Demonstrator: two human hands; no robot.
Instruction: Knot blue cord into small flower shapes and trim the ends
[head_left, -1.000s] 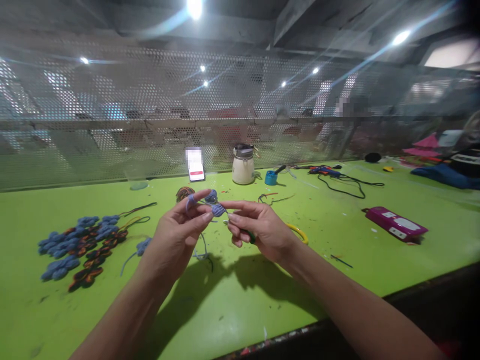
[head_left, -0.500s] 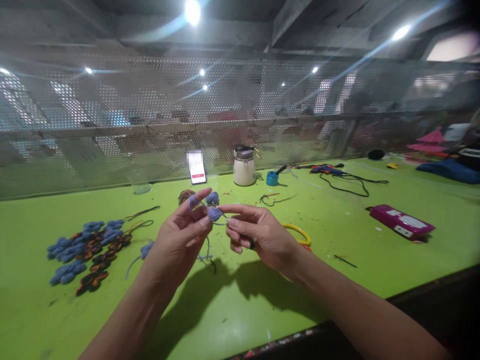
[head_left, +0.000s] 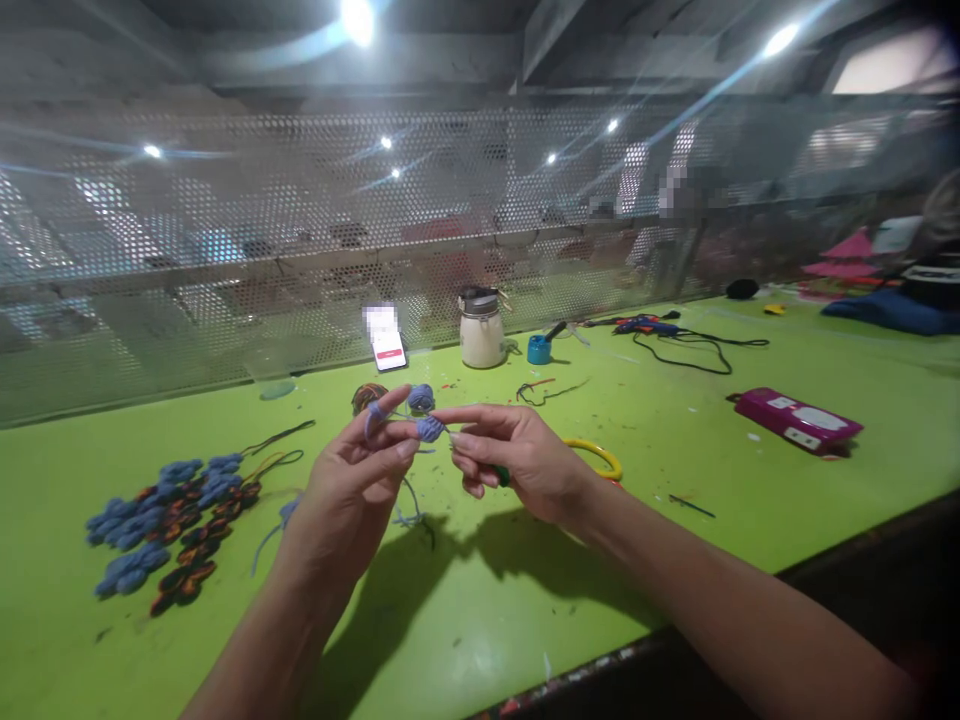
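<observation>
Crochet piece [head_left: 430, 430], one; yarn balls [head_left: 421, 398], two.

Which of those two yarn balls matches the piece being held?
The round lavender yarn ball, on the right, matching the small lavender yarn piece in the left hand. The other, a round yarn ball, is mottled brown.

Left hand [head_left: 346, 478], right hand [head_left: 521, 462], both pinched

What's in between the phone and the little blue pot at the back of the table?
In the head view, a pale bottle with a dark lid stands between the phone and the blue pot.
</observation>
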